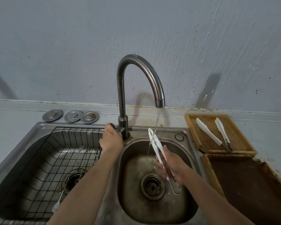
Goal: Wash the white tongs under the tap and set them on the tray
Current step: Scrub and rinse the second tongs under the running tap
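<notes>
The rinsing step is in hand: the white plastic tongs [155, 143] are clasped in the right hand [172, 166], tips above the grip in the stream — the left hand [111, 139] is closed on the tap's lever. Next, carrying to the wooden tray [238, 138], right of the grip, seems required.

Tap [137, 82]: brushed steel, satin sheen, smooth. Sink [136, 203]: stainless, dull and water-stained, rust-brown film by the tap base. Rack [39, 161], left basin: thin black coated wire. Three plugs [70, 116], upper left: bare metal, scuffed. Tongs [156, 146] under the water: white matt plastic, metal at the handle end. Tray [193, 135], right: wood, worn, matt. Lower board [250, 189]: dark, rough, peeling at the edges. Wall [136, 30]: grey paint, streaky trowel texture, specked.
</notes>
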Demonstrator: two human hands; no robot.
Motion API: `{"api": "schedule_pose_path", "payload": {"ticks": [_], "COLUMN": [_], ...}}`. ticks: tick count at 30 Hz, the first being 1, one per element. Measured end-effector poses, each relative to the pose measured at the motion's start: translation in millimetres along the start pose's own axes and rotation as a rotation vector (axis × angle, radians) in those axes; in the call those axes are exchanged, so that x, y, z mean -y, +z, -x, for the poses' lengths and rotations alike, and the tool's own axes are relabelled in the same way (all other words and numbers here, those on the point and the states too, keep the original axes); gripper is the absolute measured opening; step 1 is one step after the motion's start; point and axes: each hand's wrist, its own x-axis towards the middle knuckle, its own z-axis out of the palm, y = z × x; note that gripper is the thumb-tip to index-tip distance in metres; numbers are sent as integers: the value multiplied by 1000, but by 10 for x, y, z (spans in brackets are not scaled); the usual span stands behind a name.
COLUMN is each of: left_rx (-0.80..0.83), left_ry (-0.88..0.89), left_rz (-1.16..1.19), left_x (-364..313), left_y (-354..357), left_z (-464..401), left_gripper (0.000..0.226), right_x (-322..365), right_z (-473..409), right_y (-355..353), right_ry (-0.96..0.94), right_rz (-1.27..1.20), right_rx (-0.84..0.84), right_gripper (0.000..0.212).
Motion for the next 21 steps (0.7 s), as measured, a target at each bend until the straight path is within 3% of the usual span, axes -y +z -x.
{"api": "schedule_pose_path", "payload": {"ticks": [5,10,14,15,18,19,21], "left_rx": [46,19,16,19,12,13,12], "left_ry": [19,25,24,24,24,21,21], "left_rz": [-89,-13,-13,-22,-9,3,14], "left_x": [-46,-20,-21,-19,-16,-19,-21], "left_y": [-1,4,-16,-21,-9,-13,-25], "left_z": [-40,-27,-2,-3,8,16,26], "left_gripper": [34,21,23,23,21,21,20], "right_x": [79,-116,-242,-238,-183,-162,-145], "right_z": [52,-76,-140,-152,-178,-190,-210], "right_y": [-84,-100,-132,-105,53,95,108], "right_ry": [-152,-375,61,26,-281,-335,-209], "right_rz": [454,903,1498,1555,1405,1405,1470], "right_rx": [-264,-430,-200,-229,-462,-445,-278], "right_gripper": [71,67,48,46,49,49,46]}}
